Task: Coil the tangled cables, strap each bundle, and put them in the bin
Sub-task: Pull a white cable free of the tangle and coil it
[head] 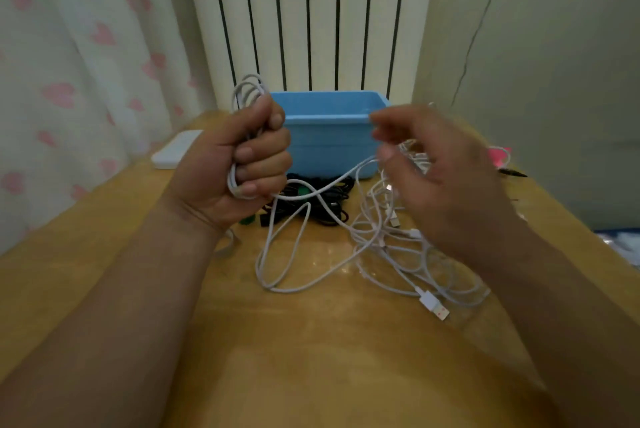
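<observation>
We've got the left hand (242, 164) fisted tight around a partial coil of white cable (247, 90), loops sticking out above the thumb and below the little finger. The right hand (446, 182) is blurred; its fingers look loosely curled, thumb and forefinger apparently pinching the free run of that cable, but we can't tell for sure. The run sags to the wooden table (311, 358) and feeds into the white tangle (398, 254), USB plug (434, 306) at the near edge. The blue bin (329, 137) sits behind, looks empty from here; the black cables (322, 202) lie just in front of it. Risk: pulling the next loop drags the whole tangle or cinches a knot. The plug could also snag, or the coil could slip loose in the fist.
</observation>
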Available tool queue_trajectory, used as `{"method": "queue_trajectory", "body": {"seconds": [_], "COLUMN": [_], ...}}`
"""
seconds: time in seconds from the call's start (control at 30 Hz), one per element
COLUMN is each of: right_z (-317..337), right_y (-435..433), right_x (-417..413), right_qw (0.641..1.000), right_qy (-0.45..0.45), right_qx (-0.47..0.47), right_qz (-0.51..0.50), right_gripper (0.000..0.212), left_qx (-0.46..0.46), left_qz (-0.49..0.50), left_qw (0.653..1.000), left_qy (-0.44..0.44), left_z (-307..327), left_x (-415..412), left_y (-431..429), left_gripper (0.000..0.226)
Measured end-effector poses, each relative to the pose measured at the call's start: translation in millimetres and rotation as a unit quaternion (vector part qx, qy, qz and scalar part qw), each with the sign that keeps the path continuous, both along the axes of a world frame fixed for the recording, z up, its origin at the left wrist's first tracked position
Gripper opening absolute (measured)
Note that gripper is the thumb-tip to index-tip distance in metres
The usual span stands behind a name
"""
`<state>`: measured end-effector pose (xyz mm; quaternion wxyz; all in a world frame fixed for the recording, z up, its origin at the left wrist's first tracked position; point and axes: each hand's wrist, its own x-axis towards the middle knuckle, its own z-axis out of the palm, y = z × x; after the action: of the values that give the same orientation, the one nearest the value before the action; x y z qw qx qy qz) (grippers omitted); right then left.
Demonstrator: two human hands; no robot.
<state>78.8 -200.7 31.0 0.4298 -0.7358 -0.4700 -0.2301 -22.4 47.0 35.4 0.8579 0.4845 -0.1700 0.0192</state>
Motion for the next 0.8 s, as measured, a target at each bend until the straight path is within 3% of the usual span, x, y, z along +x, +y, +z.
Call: {"method": "queue_trajectory", "body": {"seconds": [0.1,0.17,0.23,0.3,0.43,0.53,0.7,0.8], "right_z": [-11,-12,-12,-10,-5,-4,-2,0], "right_y": [8,5,0,-4,0,3,1,0], "right_x": [-1,11,21,24,8,3,5,6], "right_qw": [0.991,0.986,0.990,0.996,0.998,0.989,0.972,0.968], "right_qy": [-0.008,0.004,0.006,-0.011,0.053,0.121,0.189,0.201], "right_qx": [-0.135,-0.158,-0.120,-0.061,0.023,0.070,0.123,0.121], "right_qz": [-0.002,-0.056,-0.077,-0.071,0.001,0.041,0.071,0.087], "right_gripper": [0.047,0.039,0.018,0.017,0.012,0.012,0.008,0.011], "left_qx": [0.001,-0.001,0.024,0.090,0.327,0.446,0.491,0.418], "left_qz": [-0.013,-0.015,0.025,0.117,0.291,0.252,0.240,0.217], "left_qw": [1.000,1.000,0.999,0.988,0.894,0.857,0.838,0.882], "left_qy": [-0.005,-0.008,0.004,0.040,0.091,0.059,0.018,-0.001], "left_z": [1,2,2,0,-4,-4,-6,-6], "left_x": [1,-1,-1,3,8,7,6,6], "left_y": [2,3,-1,-14,-48,-66,-80,-79], "left_gripper": [0.024,0.023,0.023,0.022,0.026,0.031,0.036,0.035]}}
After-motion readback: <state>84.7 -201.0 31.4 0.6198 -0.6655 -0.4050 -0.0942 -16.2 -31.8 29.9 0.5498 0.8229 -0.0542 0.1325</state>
